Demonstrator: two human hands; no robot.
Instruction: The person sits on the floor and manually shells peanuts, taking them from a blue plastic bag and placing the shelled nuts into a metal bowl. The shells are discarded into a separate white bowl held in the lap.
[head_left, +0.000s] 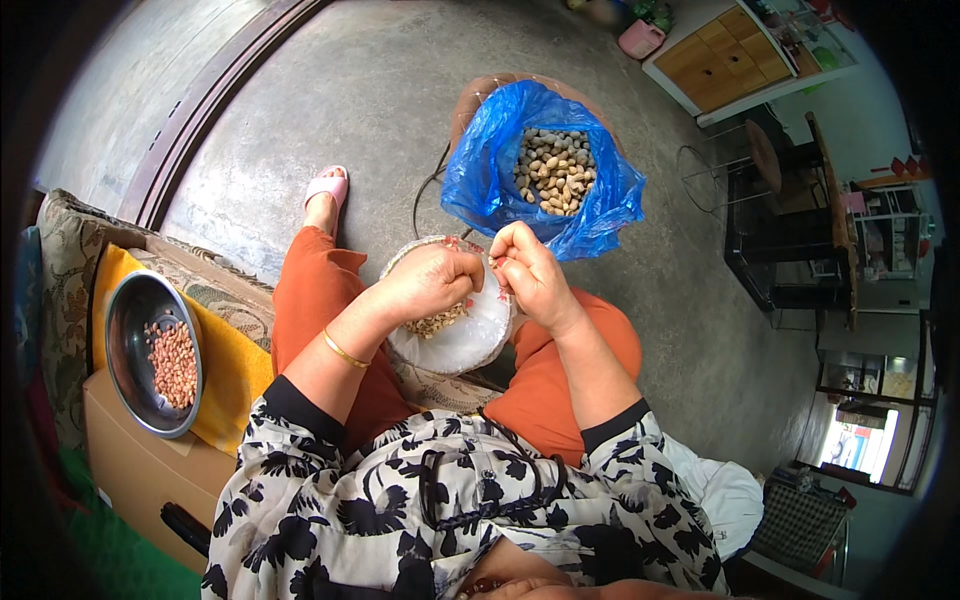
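My left hand (435, 281) is curled into a loose fist above a round bin lined with a white plastic bag (487, 330). What its fingers hold, if anything, is hidden. Close beside it, my right hand (531, 281) pinches a small pale piece (493, 262), apparently a peanut, between thumb and fingers. Broken peanut shells (435, 322) lie in the bin between my knees. Beyond the hands, a blue plastic bag (480, 165) gapes around many unshelled peanuts (559, 176). To my left, a metal bowl (127, 352) contains shelled reddish peanuts (176, 367).
The blue bag rests on a brown tufted stool (472, 101). Under the bowl are a yellow cloth (225, 382) and a cardboard box (142, 465) on a patterned sofa (64, 247). A door track (199, 97) crosses the concrete floor. A wooden-fronted cabinet (720, 56) stands far right.
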